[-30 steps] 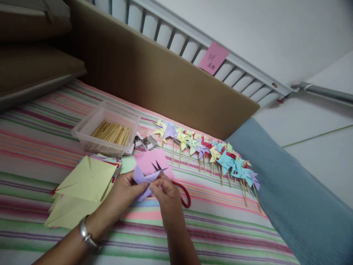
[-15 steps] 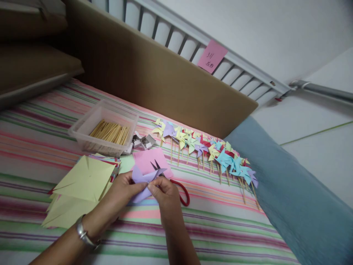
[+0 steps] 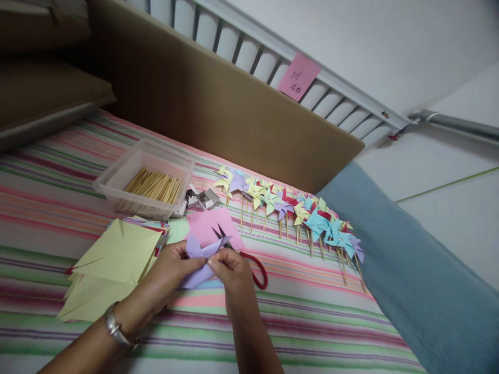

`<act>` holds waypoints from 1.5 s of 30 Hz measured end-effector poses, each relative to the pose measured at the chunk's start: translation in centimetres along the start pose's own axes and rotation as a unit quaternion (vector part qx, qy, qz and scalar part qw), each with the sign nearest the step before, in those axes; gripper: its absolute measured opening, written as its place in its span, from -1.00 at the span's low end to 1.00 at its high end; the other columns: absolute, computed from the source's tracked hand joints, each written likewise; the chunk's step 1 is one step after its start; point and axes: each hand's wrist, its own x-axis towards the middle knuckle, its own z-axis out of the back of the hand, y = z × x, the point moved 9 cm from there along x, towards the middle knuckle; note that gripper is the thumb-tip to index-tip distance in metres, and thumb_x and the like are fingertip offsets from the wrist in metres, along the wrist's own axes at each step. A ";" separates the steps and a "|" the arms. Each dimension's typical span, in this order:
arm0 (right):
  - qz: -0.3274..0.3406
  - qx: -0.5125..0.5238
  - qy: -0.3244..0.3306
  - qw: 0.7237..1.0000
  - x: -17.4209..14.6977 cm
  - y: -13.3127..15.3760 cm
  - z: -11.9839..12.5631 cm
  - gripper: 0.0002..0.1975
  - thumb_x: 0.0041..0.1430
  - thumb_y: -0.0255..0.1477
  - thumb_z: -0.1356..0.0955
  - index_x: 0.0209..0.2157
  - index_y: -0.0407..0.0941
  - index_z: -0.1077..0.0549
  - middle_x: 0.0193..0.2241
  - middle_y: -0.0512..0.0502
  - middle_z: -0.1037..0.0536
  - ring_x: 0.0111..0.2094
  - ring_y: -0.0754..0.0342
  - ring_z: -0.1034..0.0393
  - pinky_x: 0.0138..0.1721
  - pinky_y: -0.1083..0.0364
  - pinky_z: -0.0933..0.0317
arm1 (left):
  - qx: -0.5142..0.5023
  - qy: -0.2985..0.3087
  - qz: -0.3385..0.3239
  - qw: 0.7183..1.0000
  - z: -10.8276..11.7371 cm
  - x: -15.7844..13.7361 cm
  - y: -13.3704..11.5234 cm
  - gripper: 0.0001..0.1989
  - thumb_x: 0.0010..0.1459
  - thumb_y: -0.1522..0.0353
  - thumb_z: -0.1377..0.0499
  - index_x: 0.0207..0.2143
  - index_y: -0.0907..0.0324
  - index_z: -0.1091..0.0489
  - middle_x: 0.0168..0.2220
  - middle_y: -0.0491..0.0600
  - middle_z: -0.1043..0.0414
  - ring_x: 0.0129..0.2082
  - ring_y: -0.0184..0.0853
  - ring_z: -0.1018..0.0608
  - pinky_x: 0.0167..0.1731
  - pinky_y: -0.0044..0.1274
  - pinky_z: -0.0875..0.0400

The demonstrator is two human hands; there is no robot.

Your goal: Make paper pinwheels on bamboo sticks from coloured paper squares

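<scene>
Between my hands is a purple paper pinwheel (image 3: 195, 280) with some of its corners folded in to the middle. My left hand (image 3: 177, 265) pinches its left side, thumb on top near the centre. My right hand (image 3: 232, 267) is closed on the folded tips at the centre; whether a pin is there too is hidden by the fingers. Just beyond lie scissors (image 3: 260, 270) with red handles, their dark blades partly open over a pink paper square (image 3: 208, 224). Left of my hands is a stack of slit yellow paper squares (image 3: 120, 249).
A clear plastic box (image 3: 109, 186) holds many short wooden sticks (image 3: 156, 186). Small open boxes of metal pins (image 3: 200, 198) sit beside it. Finished pinwheels on sticks (image 3: 280, 208) lie in a row along a brown board (image 3: 234, 119).
My hands stay nearly in place, still holding the purple paper at its centre. The whole view shifts very slightly; nothing is picked up or let go.
</scene>
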 end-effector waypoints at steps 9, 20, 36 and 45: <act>-0.011 0.054 -0.004 0.998 -0.2 0.7 0.0 -0.91 -0.18 -0.49 -0.40 -0.62 -0.17 -0.39 -0.67 0.09 -0.35 -0.59 0.21 -0.13 -0.51 0.19 -0.04 | -0.062 0.056 0.050 0.995 -1.2 -0.2 0.7 -0.72 -0.18 0.35 -0.35 -0.32 0.23 -0.52 -0.39 -0.02 -0.55 -0.41 -0.34 -0.50 -0.34 -0.57 -0.35; 0.005 0.046 0.012 0.999 -0.4 1.0 0.0 -0.90 -0.17 -0.50 -0.40 -0.63 -0.17 -0.38 -0.65 0.08 -0.34 -0.56 0.19 -0.13 -0.50 0.18 -0.02 | -0.076 0.056 0.069 0.993 -1.2 -0.4 1.0 -0.78 -0.22 0.36 -0.37 -0.44 0.25 -0.52 -0.48 -0.03 -0.52 -0.46 -0.33 -0.49 -0.39 -0.56 -0.33; 0.036 -0.024 0.008 0.999 -0.3 1.8 0.0 -0.92 -0.12 -0.50 -0.38 -0.60 -0.16 -0.39 -0.58 0.06 -0.35 -0.50 0.16 -0.19 -0.45 0.17 -0.09 | -0.076 0.077 0.055 0.993 -1.4 -0.1 0.9 -0.77 -0.17 0.37 -0.36 -0.37 0.24 -0.53 -0.42 0.00 -0.56 -0.41 -0.32 -0.51 -0.34 -0.55 -0.35; 0.010 -0.008 0.010 1.000 -0.3 1.1 0.0 -0.92 -0.13 -0.46 -0.40 -0.57 -0.15 -0.41 -0.60 0.06 -0.39 -0.52 0.16 -0.21 -0.47 0.18 -0.11 | -0.084 0.065 0.065 0.992 -1.2 -0.3 0.6 -0.69 -0.24 0.33 -0.39 -0.35 0.24 -0.54 -0.40 0.03 -0.57 -0.42 -0.27 -0.55 -0.34 -0.52 -0.38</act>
